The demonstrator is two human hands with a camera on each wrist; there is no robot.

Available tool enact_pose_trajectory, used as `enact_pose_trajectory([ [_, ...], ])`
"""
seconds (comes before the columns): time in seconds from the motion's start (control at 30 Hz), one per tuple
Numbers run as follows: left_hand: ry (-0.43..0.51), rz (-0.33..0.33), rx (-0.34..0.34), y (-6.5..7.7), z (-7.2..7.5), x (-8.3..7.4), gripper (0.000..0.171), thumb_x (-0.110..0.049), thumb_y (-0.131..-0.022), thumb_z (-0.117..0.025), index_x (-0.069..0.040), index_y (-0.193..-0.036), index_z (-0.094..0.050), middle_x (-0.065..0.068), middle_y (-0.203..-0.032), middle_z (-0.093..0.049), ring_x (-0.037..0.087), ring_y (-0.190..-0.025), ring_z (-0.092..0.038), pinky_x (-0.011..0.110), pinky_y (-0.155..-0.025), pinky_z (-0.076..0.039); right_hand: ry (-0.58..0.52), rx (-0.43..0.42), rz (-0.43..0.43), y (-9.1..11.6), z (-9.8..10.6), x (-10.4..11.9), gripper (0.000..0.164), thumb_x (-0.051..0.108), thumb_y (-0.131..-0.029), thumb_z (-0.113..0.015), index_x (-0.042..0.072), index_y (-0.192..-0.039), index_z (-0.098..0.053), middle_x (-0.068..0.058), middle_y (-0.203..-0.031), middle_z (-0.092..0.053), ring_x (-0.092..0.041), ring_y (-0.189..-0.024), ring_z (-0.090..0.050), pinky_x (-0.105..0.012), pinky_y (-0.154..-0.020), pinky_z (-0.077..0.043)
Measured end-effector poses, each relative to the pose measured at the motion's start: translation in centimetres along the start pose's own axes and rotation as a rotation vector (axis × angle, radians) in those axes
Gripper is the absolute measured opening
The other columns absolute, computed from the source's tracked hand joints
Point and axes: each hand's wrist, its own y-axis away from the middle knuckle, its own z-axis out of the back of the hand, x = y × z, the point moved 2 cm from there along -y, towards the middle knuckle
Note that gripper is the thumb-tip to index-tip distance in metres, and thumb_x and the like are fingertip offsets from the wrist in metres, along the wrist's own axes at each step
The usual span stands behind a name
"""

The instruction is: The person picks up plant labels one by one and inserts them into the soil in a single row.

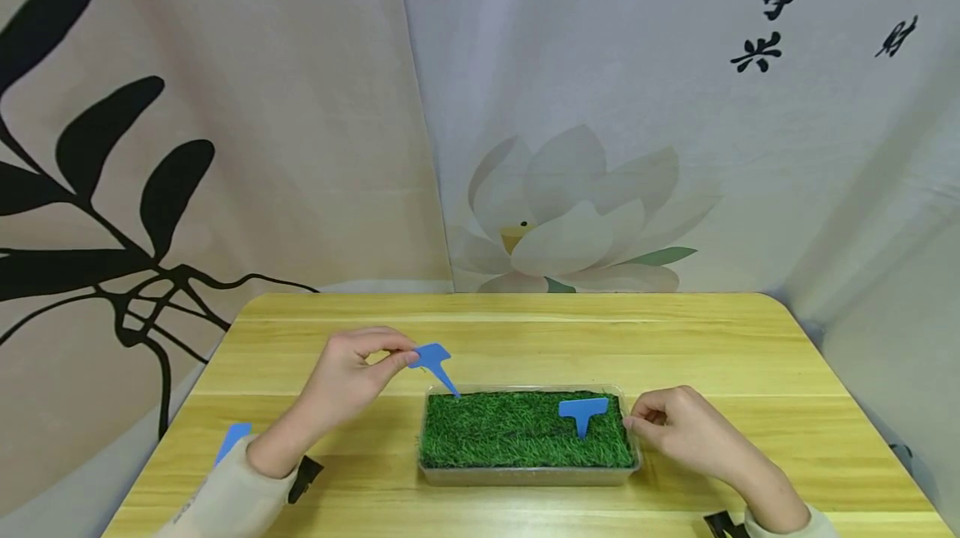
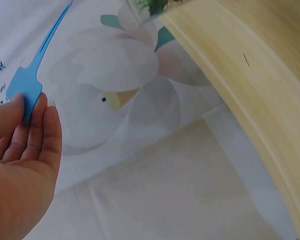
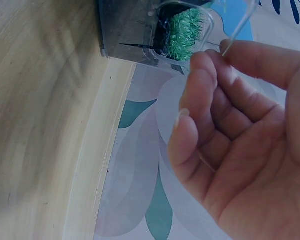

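Between thumb and fingers, my left hand (image 1: 352,376) pinches a blue T-shaped plant label (image 1: 432,357) by its broad head. Its pointed stem slants down to the back left corner of a strip of artificial grass (image 1: 517,438); whether the tip touches cannot be told. In the left wrist view the label (image 2: 26,87) points away from the fingers. The grass fills a clear plastic box (image 1: 525,476). A second blue plant label (image 1: 583,410) stands upright in the grass on the right. My right hand (image 1: 686,430) pinches the box's right rim, its other fingers curled.
A further blue piece (image 1: 234,438) lies at the table's left, partly hidden by the left sleeve (image 1: 232,496). Beneath everything is a wooden table (image 1: 525,513). A printed curtain (image 1: 337,146) hangs behind its far edge.
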Motion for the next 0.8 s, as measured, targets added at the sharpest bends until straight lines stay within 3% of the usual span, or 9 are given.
enact_pose_trajectory([
  [0.8,0.136,0.023,0.108,0.4,-4.5,-0.1,0.010,-0.002,-0.093,-0.078,-0.010,-0.096,-0.083,0.000,-0.095,-0.079,0.012,-0.084,-0.073,0.030,-0.075,-0.060,0.014,-0.004,-0.004,0.1,0.0,0.0,0.021,0.022,-0.101,-0.071,0.024,-0.080,-0.072,0.014,-0.065,-0.057,-0.001,-0.055,-0.044,-0.025,-0.053,-0.042],
])
